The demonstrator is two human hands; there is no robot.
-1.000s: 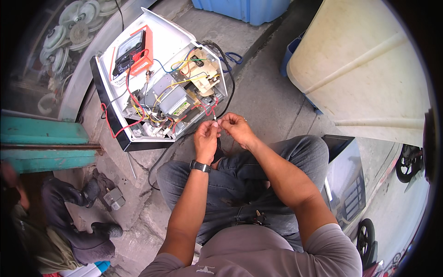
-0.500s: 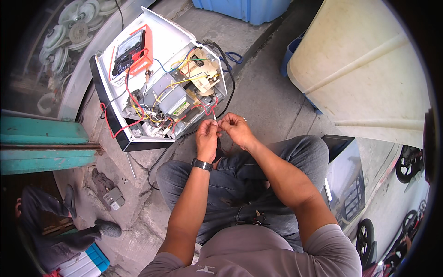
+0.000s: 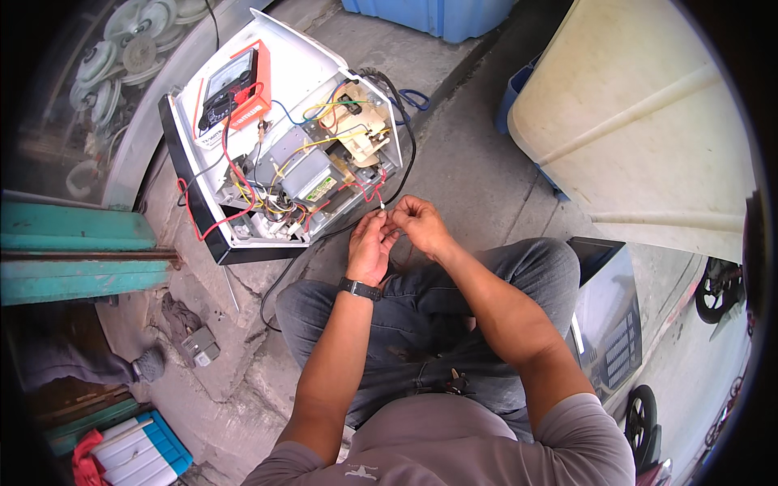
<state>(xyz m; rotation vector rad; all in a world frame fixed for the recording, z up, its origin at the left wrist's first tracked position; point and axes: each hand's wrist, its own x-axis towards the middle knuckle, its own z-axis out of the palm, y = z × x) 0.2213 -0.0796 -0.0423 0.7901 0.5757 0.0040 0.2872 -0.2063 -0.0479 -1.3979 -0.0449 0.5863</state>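
My left hand point(image 3: 370, 249) and my right hand point(image 3: 421, 225) meet fingertip to fingertip just off the near edge of an opened microwave oven point(image 3: 284, 66). A small white wire connector point(image 3: 382, 205) sits at the left fingertips, on thin red wires point(image 3: 374, 191) that come out of the oven's insides. My right thumb and forefinger are pinched together; whatever lies between them is too small to make out. Inside the casing are a grey metal transformer-like block point(image 3: 312, 176), a cream plastic part point(image 3: 365, 134) and many coloured wires. An analog multimeter point(image 3: 229, 85) rests on its orange-and-white box in the casing.
A black power cord point(image 3: 412, 154) loops beside the oven. Right of me stand a large cream tub point(image 3: 624, 121) and a dark glossy panel point(image 3: 608, 312). A blue bin point(image 3: 442, 18) is ahead. On the left are a grey block point(image 3: 200, 347) and another person's leg point(image 3: 81, 368).
My left hand has turned slightly, its palm showing more, while the fingertips stay at the connector. At the left, the other person's legs have shifted back, uncovering a blue-and-white box.
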